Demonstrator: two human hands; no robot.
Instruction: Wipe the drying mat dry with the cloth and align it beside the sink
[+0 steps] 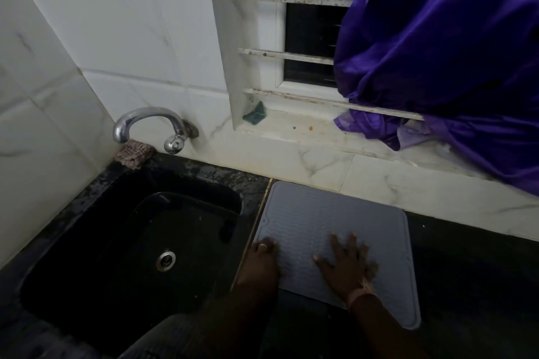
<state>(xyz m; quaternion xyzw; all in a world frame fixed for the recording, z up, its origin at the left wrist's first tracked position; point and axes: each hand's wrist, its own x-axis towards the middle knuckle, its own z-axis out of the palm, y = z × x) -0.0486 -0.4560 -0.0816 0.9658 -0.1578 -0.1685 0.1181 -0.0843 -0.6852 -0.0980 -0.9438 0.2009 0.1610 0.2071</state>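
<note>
dark counter [466, 256]: grey drying mat [306, 213] beside sink [131, 242]; left hand [264, 256] and right hand [347, 262] press it, fingers flat, grasping nothing.

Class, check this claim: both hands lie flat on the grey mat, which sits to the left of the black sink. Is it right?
Wrong in one respect. The head view shows the mat to the right of the sink, not the left. The left hand and right hand do lie flat on it.

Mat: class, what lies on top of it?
Both hands: left hand at the mat's sink-side edge, right hand flat mid-mat. No cloth there; under the palms is hidden.
</note>
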